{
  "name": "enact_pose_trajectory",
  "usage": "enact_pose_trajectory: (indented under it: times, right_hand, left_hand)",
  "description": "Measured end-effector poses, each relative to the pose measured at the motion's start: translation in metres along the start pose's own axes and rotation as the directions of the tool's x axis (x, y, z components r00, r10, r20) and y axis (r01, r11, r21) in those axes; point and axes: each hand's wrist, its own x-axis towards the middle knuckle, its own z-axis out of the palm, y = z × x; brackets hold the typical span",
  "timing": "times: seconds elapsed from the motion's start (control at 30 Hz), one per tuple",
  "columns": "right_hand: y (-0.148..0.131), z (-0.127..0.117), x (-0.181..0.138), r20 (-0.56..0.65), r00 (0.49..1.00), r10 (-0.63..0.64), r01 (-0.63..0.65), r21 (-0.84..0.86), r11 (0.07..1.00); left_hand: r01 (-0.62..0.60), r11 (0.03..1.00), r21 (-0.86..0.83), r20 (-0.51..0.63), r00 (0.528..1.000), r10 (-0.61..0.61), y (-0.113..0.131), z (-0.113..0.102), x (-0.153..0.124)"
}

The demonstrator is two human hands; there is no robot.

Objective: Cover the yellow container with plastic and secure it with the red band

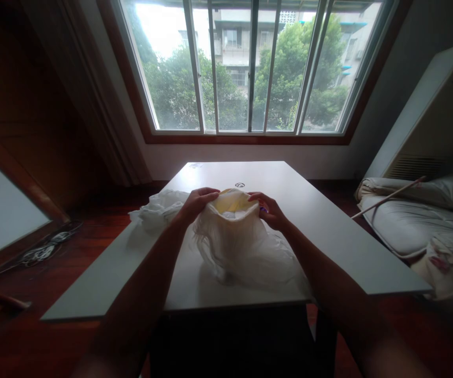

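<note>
You have the white bag [238, 247] in front of you over the near half of the white surface [340, 257], its mouth spread and facing up, with a yellowish inner side showing and something white inside, too unclear to name. Your left hand [201, 203] grips the rim on one side, and your right hand [270, 211] grips the opposite side, a small purple patch [264, 209] showing beside its fingers. The bag's loose folds trail toward your right forearm. Just beyond your left forearm lies a crumpled white plastic bundle [161, 206]; past the bag, a dark round mark [239, 185] sits on the surface. Farther out, you face a wood-framed window [232, 79], with cables [43, 251] on the reddish floor [104, 239] to your left.
</note>
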Motion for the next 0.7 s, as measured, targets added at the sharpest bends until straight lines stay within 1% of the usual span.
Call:
enact_pose_trajectory:
  times: [0.07,0.1,0.17,0.2,0.27,0.33,0.4,0.5,0.57,0.63,0.7]
  right_hand:
    - [0.001,-0.001,0.000,0.000,1.000,-0.002,0.002,-0.005,1.000]
    - [0.001,-0.001,0.000,-0.001,1.000,0.000,0.000,-0.011,1.000]
    - [0.002,-0.002,0.001,-0.002,1.000,0.002,-0.003,-0.027,1.000]
    - [0.003,-0.002,0.001,-0.003,1.000,0.002,-0.002,-0.034,0.999]
    - [0.003,-0.002,0.001,-0.009,1.000,-0.009,0.008,-0.047,0.999]
    - [0.003,-0.001,0.001,-0.013,1.000,-0.021,0.020,-0.061,0.998]
    - [0.003,0.000,0.001,-0.016,1.000,-0.025,0.024,-0.082,0.996]
    - [0.004,0.000,0.001,-0.025,0.999,-0.029,0.026,-0.108,0.994]
    - [0.004,0.000,0.001,-0.031,0.999,-0.038,0.034,-0.116,0.993]
    - [0.005,0.000,0.001,-0.030,0.998,-0.048,0.044,-0.122,0.992]
    - [0.006,-0.001,0.001,-0.035,0.998,-0.055,0.050,-0.128,0.990]
  left_hand:
    - [0.021,1.000,0.021,-0.016,1.000,-0.020,0.003,-0.004,0.000]
    - [0.007,0.998,0.067,-0.024,1.000,-0.006,0.005,-0.006,0.000]
    - [-0.067,0.969,0.240,-0.059,0.995,0.084,0.010,-0.009,-0.002]
    - [-0.113,0.927,0.359,-0.080,0.985,0.151,0.013,-0.010,-0.004]
    - [-0.166,0.798,0.579,-0.117,0.952,0.283,0.019,-0.012,-0.007]
    - [-0.165,0.698,0.697,-0.136,0.925,0.355,0.025,-0.015,-0.011]
    - [-0.150,0.662,0.734,-0.130,0.926,0.354,0.028,-0.019,-0.013]
    - [-0.144,0.632,0.761,-0.068,0.952,0.299,0.032,-0.028,-0.014]
    - [-0.156,0.631,0.760,-0.031,0.961,0.275,0.032,-0.032,-0.014]
    - [-0.190,0.677,0.711,-0.038,0.951,0.308,0.032,-0.032,-0.012]
    - [-0.229,0.768,0.598,-0.103,0.928,0.358,0.031,-0.029,-0.011]
